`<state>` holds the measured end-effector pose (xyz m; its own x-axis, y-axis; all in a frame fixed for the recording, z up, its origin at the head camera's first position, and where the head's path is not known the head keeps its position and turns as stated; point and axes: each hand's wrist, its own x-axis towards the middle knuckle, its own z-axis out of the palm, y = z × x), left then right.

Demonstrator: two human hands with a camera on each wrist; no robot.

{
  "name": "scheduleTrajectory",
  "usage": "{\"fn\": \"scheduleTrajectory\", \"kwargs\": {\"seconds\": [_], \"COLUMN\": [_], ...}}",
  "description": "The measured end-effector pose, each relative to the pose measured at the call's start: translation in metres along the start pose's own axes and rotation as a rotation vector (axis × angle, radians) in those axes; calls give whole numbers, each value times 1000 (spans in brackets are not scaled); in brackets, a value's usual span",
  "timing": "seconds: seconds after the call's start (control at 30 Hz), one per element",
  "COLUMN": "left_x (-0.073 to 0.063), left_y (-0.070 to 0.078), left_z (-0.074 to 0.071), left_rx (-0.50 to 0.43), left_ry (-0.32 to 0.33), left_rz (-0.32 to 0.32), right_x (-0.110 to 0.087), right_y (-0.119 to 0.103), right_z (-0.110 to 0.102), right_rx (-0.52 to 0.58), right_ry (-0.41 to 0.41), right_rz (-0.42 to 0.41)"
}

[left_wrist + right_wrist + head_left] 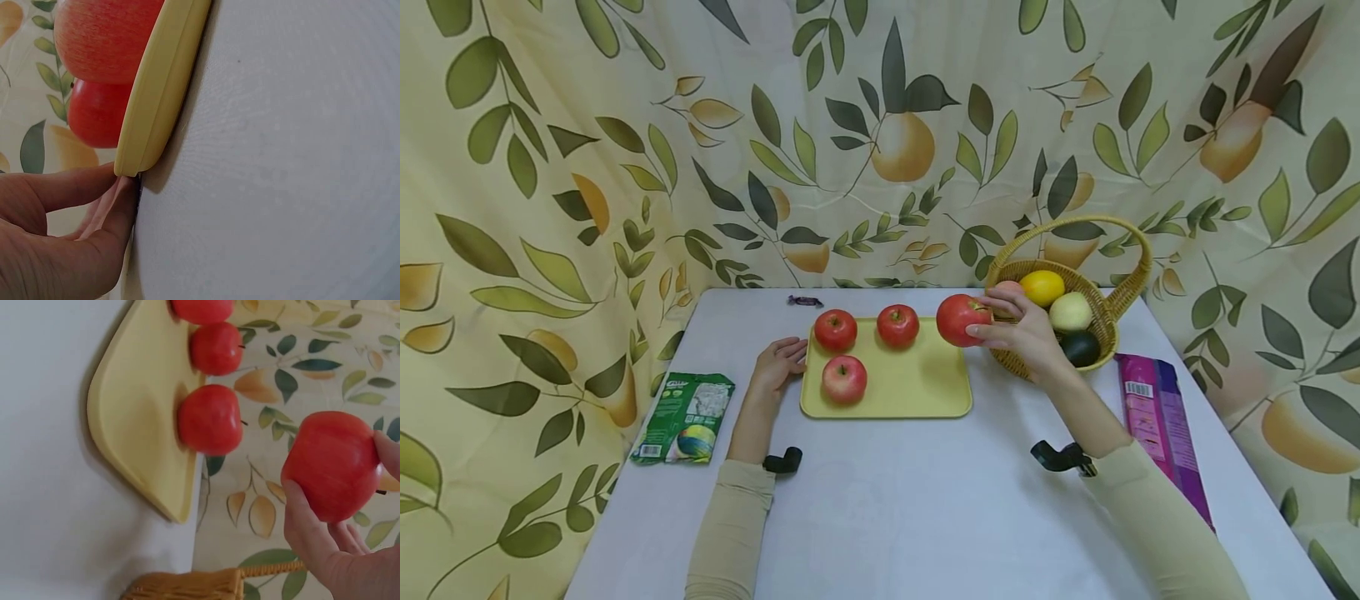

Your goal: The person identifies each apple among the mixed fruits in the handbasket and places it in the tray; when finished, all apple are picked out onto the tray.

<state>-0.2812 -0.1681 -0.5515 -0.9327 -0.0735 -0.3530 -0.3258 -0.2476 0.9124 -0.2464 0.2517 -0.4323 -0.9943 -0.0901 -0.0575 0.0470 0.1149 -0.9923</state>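
My right hand (1022, 332) grips a red apple (961, 320) in the air over the right end of a yellow tray (917, 383). In the right wrist view, fingers and thumb wrap the sides of this apple (334, 465). Two red apples (898, 326) sit along the tray's far side, and a paler, pinkish-red apple (844, 380) lies nearer its front left. At the tray's left edge my left hand (778, 367) rests with its fingers fairly straight. The left wrist view has its fingertips (107, 177) right at the tray's rim.
A wicker basket (1131, 292) at the back right holds a yellow lemon (1042, 287), a pale round fruit (1071, 312) and a dark fruit (1080, 348). A purple packet (1161, 425) lies right, a green packet (685, 417) left. Behind the tray is a small wrapped candy (805, 301).
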Motion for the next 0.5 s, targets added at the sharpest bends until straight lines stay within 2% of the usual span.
{"fn": "scheduleTrajectory", "kwargs": {"seconds": [0.2,0.5], "left_x": [3,3], "left_y": [-2,-1], "left_z": [0,-1], "left_rx": [-7,-18], "left_ry": [1,-2], "left_rz": [-2,-5], "right_x": [6,13], "right_y": [3,12], "right_z": [14,37], "right_rx": [-31,39], "right_ry": [-17,-66], "right_rz": [2,-2]}}
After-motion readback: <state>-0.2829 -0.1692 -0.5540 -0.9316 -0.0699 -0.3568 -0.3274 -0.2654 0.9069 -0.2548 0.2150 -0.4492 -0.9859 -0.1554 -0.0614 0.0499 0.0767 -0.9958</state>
